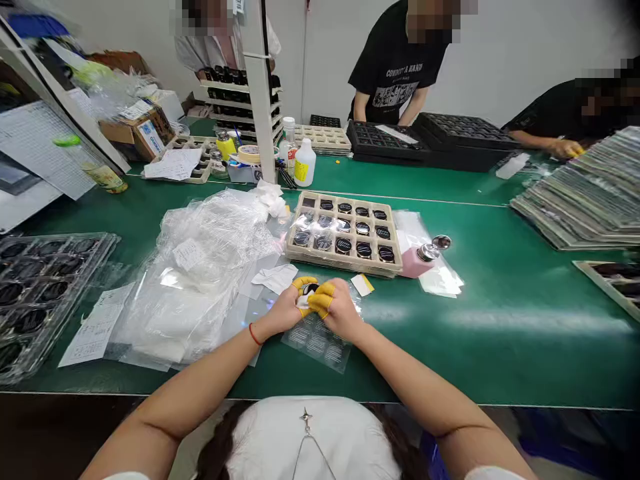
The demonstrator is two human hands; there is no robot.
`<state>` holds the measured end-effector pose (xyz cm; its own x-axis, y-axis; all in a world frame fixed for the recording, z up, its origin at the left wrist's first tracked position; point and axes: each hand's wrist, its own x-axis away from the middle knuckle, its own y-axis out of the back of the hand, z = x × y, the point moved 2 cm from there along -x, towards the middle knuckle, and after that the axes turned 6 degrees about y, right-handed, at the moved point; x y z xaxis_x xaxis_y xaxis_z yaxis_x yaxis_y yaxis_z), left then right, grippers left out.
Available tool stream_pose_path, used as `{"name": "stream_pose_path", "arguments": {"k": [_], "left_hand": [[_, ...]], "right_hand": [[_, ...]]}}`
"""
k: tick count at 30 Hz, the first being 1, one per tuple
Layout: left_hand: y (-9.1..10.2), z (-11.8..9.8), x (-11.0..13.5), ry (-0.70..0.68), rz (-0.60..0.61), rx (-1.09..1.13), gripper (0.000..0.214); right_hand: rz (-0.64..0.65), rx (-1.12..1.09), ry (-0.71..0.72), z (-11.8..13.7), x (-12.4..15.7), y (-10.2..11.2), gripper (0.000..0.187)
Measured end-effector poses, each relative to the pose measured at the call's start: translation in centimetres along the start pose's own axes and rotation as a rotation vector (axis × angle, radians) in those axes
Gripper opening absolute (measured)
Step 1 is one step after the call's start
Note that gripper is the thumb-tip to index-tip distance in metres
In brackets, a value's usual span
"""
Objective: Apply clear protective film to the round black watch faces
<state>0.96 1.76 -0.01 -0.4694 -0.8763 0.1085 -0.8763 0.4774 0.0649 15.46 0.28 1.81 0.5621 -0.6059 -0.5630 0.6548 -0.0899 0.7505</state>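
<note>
My left hand [286,308] and my right hand [341,308] meet over the green table, both with yellow finger cots on the fingertips. Together they pinch a small round black part [310,289] with a white scrap against it. Under my hands lies a clear sheet [315,343] printed with rows of labels. Just beyond stands a beige tray [345,267] with rows of pockets holding several round black parts, partly under clear film. A small yellow-edged slip [362,285] lies by the tray.
A heap of clear plastic bags [200,280] lies to my left, with a clear blister tray [40,293] further left. A pink dispenser bottle [417,261] sits right of the tray. Stacked sheets [590,200] fill the right. Three other people work at black trays [385,140] across the table.
</note>
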Motion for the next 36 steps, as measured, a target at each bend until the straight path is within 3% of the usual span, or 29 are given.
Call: {"name": "stream_pose_path", "arguments": {"k": [5,7,11,16,20,27,33,36], "left_hand": [[-0.5,-0.1,0.2,0.101,0.059,0.111,0.045],[-0.6,0.1,0.1,0.133,0.018,0.213,0.049],[-0.4,0.2,0.2,0.054,-0.034,0.294,0.046],[0.1,0.2,0.4,-0.057,-0.117,0.175,0.045],[0.2,0.6,0.3,-0.101,-0.105,0.142,0.043],[-0.2,0.7,0.6,-0.132,-0.053,0.113,0.045],[0.1,0.4,0.1,-0.092,-0.063,0.124,0.049],[0.2,0.6,-0.3,0.014,0.013,0.138,0.048]], "right_hand": [[-0.045,0.081,-0.139,-1.2,-0.7,-0.9,0.017],[-0.094,0.081,-0.282,-2.5,-0.9,-0.3,0.016],[-0.163,0.094,-0.551,-4.1,-0.7,1.8,0.022],[-0.002,-0.148,-0.704,-3.2,-0.2,2.6,0.017],[0.071,-0.346,-0.767,-2.6,-0.1,1.6,0.015],[0.027,-0.562,-0.816,-2.5,-0.4,0.4,0.007],[-0.21,-0.739,-0.856,-3.4,-0.6,2.7,0.013],[-0.207,-0.829,-0.839,-3.0,-0.7,3.1,0.014]]}}
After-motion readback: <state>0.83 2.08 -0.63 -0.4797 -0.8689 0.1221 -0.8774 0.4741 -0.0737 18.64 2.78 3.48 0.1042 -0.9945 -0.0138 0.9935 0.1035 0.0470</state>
